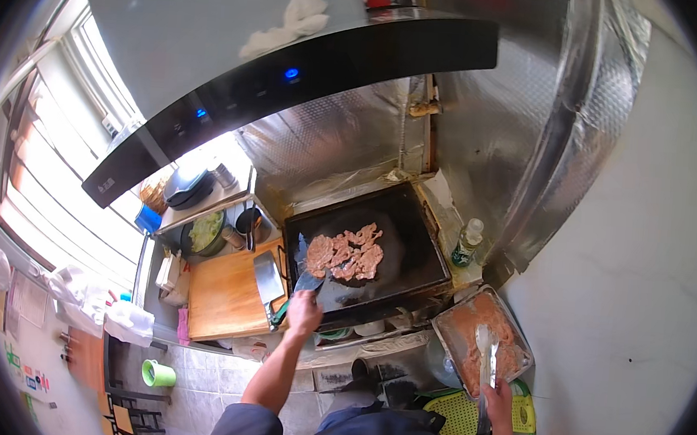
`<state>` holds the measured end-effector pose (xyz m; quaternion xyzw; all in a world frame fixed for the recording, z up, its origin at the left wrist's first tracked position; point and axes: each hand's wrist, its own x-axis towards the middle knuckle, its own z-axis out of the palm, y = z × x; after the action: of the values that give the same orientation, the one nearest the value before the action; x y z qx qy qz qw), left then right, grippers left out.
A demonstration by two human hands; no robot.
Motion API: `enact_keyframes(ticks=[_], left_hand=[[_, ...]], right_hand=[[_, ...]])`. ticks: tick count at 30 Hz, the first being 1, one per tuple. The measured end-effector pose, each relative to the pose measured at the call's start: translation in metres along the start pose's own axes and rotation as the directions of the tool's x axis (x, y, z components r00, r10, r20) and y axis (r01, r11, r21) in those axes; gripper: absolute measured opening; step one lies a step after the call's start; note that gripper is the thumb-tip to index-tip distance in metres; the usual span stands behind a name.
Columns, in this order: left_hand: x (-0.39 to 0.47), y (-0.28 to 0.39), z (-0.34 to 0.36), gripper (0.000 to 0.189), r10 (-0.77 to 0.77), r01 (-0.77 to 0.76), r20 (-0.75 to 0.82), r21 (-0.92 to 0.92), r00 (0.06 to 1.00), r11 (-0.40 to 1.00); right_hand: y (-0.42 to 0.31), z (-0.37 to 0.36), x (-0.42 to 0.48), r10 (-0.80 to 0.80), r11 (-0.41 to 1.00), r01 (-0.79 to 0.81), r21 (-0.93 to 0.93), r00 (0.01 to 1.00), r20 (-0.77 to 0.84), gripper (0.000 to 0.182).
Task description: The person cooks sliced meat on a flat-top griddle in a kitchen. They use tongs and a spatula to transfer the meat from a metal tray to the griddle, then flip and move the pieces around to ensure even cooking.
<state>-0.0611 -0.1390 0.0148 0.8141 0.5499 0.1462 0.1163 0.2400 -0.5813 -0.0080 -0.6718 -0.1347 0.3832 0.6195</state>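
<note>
Thin slices of pinkish meat (346,254) lie spread on a black flat griddle (414,228). At the griddle's front left edge, my left hand (304,312) grips what looks like a spatula (309,282), its flat blade beside the meat; the hand hides its handle. To the right, my right hand (498,399) holds metal tongs (487,351) over a rectangular tray (445,344) of reddish raw meat (487,315). The tips of the tongs are over the meat; whether they pinch any cannot be told.
Left of the griddle, a cleaver (268,277) rests on a wooden cutting board (221,299). A pot of chopped greens (205,232) stands behind it. A bottle (466,244) stands at the griddle's back right. Overhead juts a dark range hood (360,54). A yellow-green basket (452,422) sits below the tray.
</note>
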Motion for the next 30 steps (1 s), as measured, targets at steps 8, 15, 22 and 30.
enact_keyframes(ticks=[8, 15, 22, 30], left_hand=[[-0.013, -0.110, -0.017, 0.049, -0.051, 0.024, 0.188, 0.144, 0.981, 0.989], [-0.025, -0.077, -0.119, 0.041, 0.090, -0.107, 0.341, 0.030, 0.936, 0.994], [0.012, 0.011, -0.036, 0.027, 0.425, -0.432, 0.423, -0.084, 0.800, 0.898], [0.043, 0.128, 0.021, 0.027, 0.440, -0.492, 0.568, -0.070, 0.695, 0.868]], right_hand=[[-0.050, 0.117, 0.017, 0.119, 0.991, -0.108, -0.083, 0.984, 0.133, 0.030], [-0.067, 0.201, 0.020, 0.183, 0.981, -0.170, -0.095, 0.970, 0.157, 0.032], [-0.082, 0.240, 0.064, 0.095, 0.990, -0.066, -0.124, 0.965, 0.243, 0.040], [-0.082, 0.209, 0.082, 0.140, 0.990, -0.139, -0.019, 0.984, 0.113, 0.036]])
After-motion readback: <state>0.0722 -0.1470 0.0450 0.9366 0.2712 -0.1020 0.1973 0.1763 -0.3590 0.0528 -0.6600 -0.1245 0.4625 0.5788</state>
